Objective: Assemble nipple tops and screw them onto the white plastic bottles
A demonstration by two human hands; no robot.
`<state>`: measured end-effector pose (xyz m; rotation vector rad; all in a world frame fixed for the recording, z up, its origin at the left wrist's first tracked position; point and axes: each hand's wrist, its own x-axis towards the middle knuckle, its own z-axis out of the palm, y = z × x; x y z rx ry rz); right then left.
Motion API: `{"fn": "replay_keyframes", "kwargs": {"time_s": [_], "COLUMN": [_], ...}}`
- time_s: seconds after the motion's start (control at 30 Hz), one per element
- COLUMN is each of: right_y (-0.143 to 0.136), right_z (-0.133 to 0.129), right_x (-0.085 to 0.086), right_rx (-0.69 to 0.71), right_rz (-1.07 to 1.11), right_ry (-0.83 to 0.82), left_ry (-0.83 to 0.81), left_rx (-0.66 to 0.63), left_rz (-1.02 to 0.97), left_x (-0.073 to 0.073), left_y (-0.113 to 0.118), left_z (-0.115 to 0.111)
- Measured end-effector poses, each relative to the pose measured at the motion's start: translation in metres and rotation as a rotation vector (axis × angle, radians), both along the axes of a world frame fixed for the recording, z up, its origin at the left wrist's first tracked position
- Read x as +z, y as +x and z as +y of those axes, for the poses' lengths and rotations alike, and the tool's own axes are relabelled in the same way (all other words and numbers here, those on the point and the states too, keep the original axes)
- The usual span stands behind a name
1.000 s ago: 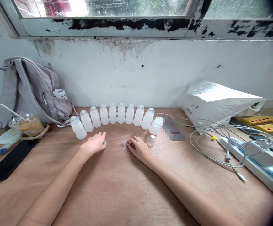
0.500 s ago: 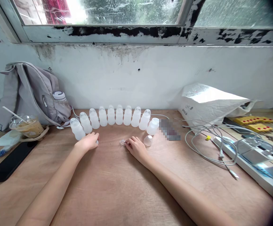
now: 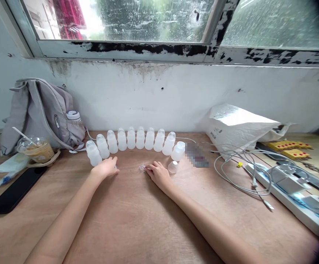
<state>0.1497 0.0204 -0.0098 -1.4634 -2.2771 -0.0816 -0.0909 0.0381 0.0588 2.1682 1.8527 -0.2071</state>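
Note:
My right hand (image 3: 158, 173) pinches a small clear bottle nipple (image 3: 142, 168) by its edge, on or just above the tabletop. Just right of that hand stands a clear dome cap (image 3: 172, 167). Behind it is an uncapped frosted white baby bottle (image 3: 178, 151). To the left, my left hand (image 3: 106, 168) is curled near the table, its thumb and fingers around a small whitish piece that they mostly hide. Beside its wrist stands the leftmost capped baby bottle (image 3: 94, 154). Several more capped bottles (image 3: 140, 138) form an arc along the back.
At the left are a grey backpack (image 3: 42, 110), an iced drink cup (image 3: 38, 149) and a black phone (image 3: 15, 190). At the right lie a white bag (image 3: 236, 126), coiled cables (image 3: 231, 176) and a power strip (image 3: 286, 198). A blurred patch (image 3: 196, 155) sits beside the uncapped bottle.
The camera view has shifted slightly. My left hand's fingers and thumb have parted somewhat. My right hand keeps its pinch on the bottle nipple.

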Motion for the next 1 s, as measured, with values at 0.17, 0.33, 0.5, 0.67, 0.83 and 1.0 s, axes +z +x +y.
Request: {"fn": "replay_keyframes", "kwargs": {"time_s": [0.17, 0.33, 0.5, 0.67, 0.83, 1.0], "right_y": [0.021, 0.051, 0.064, 0.065, 0.064, 0.050], "right_z": [0.009, 0.041, 0.061, 0.061, 0.061, 0.042], "right_x": [0.044, 0.073, 0.062, 0.052, 0.056, 0.076], "right_rx": [-0.093, -0.414, -0.523, -0.406, -0.289, -0.240], "right_rz": [0.056, 0.134, 0.003, 0.051, 0.311, 0.588], "right_ry": [0.191, 0.376, 0.299, 0.336, 0.397, 0.369], "left_ry": [0.053, 0.125, 0.184, 0.249, 0.333, 0.437], "left_rx": [-0.014, -0.037, -0.075, -0.121, -0.170, -0.196], "left_rz": [-0.022, -0.030, -0.036, -0.044, -0.094, -0.321], "left_x": [0.007, 0.012, 0.012, 0.012, 0.018, 0.018], "left_y": [0.003, 0.004, 0.008, 0.020, 0.033, 0.051], "left_z": [-0.005, -0.008, -0.009, -0.012, -0.023, -0.034]}}
